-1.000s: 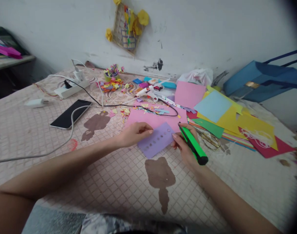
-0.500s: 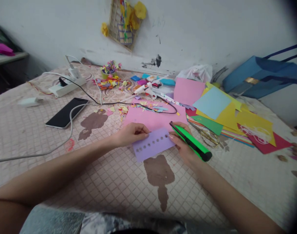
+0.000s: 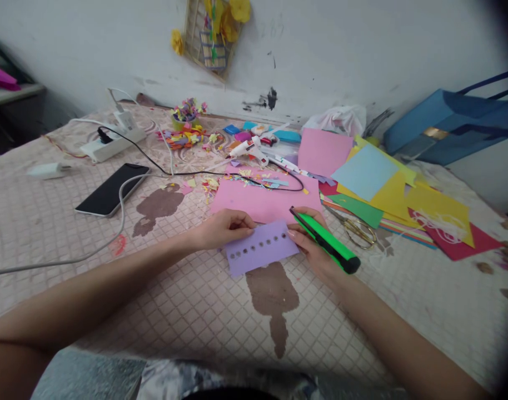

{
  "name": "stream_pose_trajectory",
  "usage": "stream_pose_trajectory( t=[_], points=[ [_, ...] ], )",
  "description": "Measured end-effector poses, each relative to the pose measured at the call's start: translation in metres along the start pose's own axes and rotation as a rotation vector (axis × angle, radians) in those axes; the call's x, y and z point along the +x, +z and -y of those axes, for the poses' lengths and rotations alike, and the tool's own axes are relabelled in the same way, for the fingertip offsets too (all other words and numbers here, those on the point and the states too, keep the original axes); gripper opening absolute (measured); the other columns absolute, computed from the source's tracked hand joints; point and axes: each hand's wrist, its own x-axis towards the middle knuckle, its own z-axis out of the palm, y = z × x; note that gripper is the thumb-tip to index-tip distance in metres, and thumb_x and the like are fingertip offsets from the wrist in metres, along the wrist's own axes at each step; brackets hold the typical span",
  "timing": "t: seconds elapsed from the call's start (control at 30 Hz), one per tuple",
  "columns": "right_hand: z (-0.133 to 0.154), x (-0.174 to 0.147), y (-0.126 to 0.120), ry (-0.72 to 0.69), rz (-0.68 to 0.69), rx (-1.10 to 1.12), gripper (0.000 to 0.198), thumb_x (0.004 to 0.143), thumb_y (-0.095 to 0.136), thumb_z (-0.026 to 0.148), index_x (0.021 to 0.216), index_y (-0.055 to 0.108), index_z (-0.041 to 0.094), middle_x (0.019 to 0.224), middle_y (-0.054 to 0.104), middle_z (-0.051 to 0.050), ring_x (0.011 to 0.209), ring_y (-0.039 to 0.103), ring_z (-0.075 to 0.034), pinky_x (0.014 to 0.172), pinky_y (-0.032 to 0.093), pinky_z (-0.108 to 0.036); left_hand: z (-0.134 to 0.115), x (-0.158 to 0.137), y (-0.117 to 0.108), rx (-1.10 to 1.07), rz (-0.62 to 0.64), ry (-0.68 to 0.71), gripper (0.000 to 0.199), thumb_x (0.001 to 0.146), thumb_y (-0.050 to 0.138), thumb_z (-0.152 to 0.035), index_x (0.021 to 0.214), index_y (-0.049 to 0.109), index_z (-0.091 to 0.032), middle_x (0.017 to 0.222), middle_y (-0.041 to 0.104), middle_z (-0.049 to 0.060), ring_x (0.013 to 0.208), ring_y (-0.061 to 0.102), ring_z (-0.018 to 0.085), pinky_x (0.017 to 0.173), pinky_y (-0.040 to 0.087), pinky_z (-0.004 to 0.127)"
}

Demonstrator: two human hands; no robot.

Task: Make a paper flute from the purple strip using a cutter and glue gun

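A small purple paper strip (image 3: 262, 256) with a row of several dark round dots is stretched between my hands, just above the table's near middle. My left hand (image 3: 223, 229) pinches its upper left edge between thumb and fingers. At the right end, my right hand (image 3: 310, 236) grips the strip with thumb and fingertips. A green box cutter (image 3: 327, 241) with black ends also rests in that right hand, lying across the thumb side and slanting down to the right. Behind the strip lies a pink sheet (image 3: 245, 205) strewn with paper scraps.
A white glue gun (image 3: 250, 149) with a black cord lies behind the pink sheet. Gold-handled scissors (image 3: 360, 232) and stacked coloured papers (image 3: 364, 172) are on the right. To the left are a phone (image 3: 112, 190), a power strip (image 3: 112, 145) and a grey cable (image 3: 121, 208).
The view has shifted slightly. Both hands keep the same hold on the purple strip, and the box cutter stays in my right hand.
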Motion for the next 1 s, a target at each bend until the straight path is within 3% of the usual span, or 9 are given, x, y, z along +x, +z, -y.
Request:
stream_pose_trajectory(
  t=[0.6,0.8,1.0],
  points=[
    [-0.0034,-0.0029,-0.0039,0.029,0.098,-0.126,0.048,0.075,0.068,0.033,0.118,0.047,0.033,0.094,0.063,-0.001,0.089,0.06,-0.018,0.073,0.049,-0.03,0.0017,-0.0008,-0.0013,0.044,0.015,-0.002,0.018,0.079,0.055,-0.026,0.088,0.061,-0.011,0.077,0.063,0.003,0.065,0.055,0.009,0.057,0.044,0.02],
    [-0.0003,-0.0023,-0.0041,-0.03,0.07,-0.133,0.043,0.075,0.069,0.029,0.114,0.049,0.03,0.079,0.063,0.002,0.073,0.059,-0.015,0.064,0.047,-0.027,0.0019,-0.0014,-0.0017,0.069,0.021,0.002,0.02,0.08,0.054,-0.027,0.089,0.061,-0.01,0.078,0.063,0.004,0.065,0.055,0.009,0.057,0.044,0.02],
    [-0.0011,-0.002,-0.0043,0.004,0.091,-0.108,0.045,0.074,0.069,0.028,0.114,0.049,0.03,0.081,0.065,0.001,0.075,0.061,-0.015,0.065,0.048,-0.027,0.0036,-0.0023,-0.0029,0.092,0.033,0.02,0.02,0.081,0.054,-0.028,0.089,0.061,-0.011,0.078,0.064,0.004,0.065,0.055,0.01,0.058,0.044,0.021]
  ],
)
